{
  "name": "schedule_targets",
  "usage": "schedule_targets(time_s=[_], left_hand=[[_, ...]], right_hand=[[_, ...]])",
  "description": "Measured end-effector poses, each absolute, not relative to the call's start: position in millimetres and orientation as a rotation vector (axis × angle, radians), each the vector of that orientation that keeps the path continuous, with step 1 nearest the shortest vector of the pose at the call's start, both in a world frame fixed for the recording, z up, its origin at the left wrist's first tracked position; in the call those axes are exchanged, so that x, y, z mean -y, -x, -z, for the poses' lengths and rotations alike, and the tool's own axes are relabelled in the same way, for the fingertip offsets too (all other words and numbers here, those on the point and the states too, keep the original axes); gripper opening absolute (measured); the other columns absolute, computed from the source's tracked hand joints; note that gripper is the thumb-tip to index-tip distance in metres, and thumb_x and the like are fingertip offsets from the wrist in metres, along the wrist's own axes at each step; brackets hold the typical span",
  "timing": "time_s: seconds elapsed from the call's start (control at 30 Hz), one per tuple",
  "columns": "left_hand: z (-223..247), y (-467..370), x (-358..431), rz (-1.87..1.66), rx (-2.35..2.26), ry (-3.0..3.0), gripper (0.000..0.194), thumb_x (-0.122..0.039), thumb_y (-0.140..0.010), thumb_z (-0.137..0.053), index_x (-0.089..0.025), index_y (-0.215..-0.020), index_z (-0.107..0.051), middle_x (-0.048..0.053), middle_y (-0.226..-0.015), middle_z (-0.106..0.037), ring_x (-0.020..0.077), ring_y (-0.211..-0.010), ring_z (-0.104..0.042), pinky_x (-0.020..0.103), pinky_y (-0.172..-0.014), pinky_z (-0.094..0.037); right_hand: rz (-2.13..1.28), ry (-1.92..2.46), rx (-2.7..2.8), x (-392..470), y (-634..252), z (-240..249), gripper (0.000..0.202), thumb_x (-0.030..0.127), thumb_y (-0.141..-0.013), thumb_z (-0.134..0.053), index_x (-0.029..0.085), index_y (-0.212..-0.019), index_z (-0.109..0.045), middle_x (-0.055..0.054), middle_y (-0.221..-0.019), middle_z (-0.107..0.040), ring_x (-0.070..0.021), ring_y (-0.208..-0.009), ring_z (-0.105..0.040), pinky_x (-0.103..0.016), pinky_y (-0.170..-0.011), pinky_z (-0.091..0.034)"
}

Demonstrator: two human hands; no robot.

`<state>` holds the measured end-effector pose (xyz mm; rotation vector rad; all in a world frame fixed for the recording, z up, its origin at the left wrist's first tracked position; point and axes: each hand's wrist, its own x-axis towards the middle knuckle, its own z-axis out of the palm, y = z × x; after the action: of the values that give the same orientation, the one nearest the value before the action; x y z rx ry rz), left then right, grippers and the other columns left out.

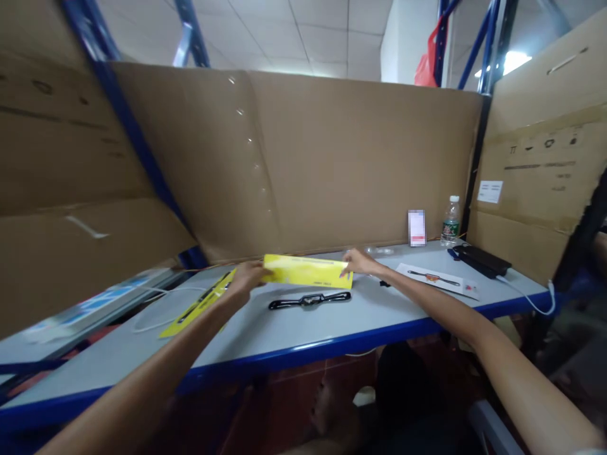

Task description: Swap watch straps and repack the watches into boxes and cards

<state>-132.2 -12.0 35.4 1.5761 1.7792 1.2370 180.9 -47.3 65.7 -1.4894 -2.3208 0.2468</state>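
Note:
Both hands hold a yellow printed card point(306, 270) just above the table, by its opposite ends. My left hand point(246, 280) is closed on the card's left end, its fingertips partly hidden. At the right end, my right hand point(358, 262) pinches the edge between thumb and fingers. Below the card, a black spokeshave point(310, 301) with two handles lies on the grey tabletop point(284, 335). Partly behind my left forearm is another yellow card point(183, 323) with a long dark shape on it; whether this is printed or a real tool I cannot tell.
To the right lie a white sheet with a spokeshave picture point(429, 278) and a black case-like object point(481, 260) beside a white cable point(528, 305). A phone point(417, 229) and a water bottle point(450, 222) stand at the back. Cardboard walls point(332, 164) enclose the table.

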Motion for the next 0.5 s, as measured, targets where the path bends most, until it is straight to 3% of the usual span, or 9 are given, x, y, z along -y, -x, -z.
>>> schedule_targets(time_s=[0.13, 0.23, 0.4, 0.5], left_hand=[[-62, 114, 26, -1.547, -1.391, -1.346, 0.025, -0.024, -0.061, -0.068, -0.017, -0.083, -0.061, 0.003, -0.079, -0.068, 0.0163, -0.075, -0.067, 0.023, -0.063, -0.055], [-71, 90, 37, -1.598, -1.294, -1.530, 0.032, -0.026, -0.062, -0.070, -0.018, -0.093, -0.065, 0.003, -0.085, -0.069, 0.0186, -0.082, -0.068, 0.026, -0.067, -0.056], [-48, 51, 53, -1.427, -1.412, -2.138, 0.028, -0.030, -0.076, -0.062, -0.019, -0.101, -0.065, 0.007, -0.094, -0.069, 0.0240, -0.092, -0.067, 0.035, -0.075, -0.056], [-26, 36, 65, -1.265, -1.314, -2.461, 0.028, -0.028, -0.084, -0.054, -0.020, -0.109, -0.063, 0.009, -0.103, -0.068, 0.0247, -0.095, -0.067, 0.038, -0.079, -0.056]], right_hand=[[-0.020, 1.385, 2.189, 84, -221, -99, 0.020, 0.017, -0.100, -0.051, 0.015, -0.114, -0.064, -0.001, -0.103, -0.072, -0.0100, -0.087, -0.060, -0.016, -0.065, -0.037], [0.375, 1.367, 2.103, 123, -279, -107, 0.023, 0.018, -0.102, -0.046, 0.015, -0.113, -0.065, -0.008, -0.092, -0.071, -0.0186, -0.084, -0.063, -0.026, -0.072, -0.044], [0.590, 1.353, 1.893, 190, -391, -67, 0.035, 0.026, -0.104, -0.040, 0.021, -0.127, -0.066, -0.012, -0.103, -0.072, -0.0254, -0.095, -0.068, -0.037, -0.086, -0.053], [0.639, 1.408, 1.900, 214, -438, -29, 0.040, 0.021, -0.102, -0.039, 0.022, -0.130, -0.067, -0.013, -0.107, -0.072, -0.0260, -0.100, -0.068, -0.039, -0.089, -0.056]])
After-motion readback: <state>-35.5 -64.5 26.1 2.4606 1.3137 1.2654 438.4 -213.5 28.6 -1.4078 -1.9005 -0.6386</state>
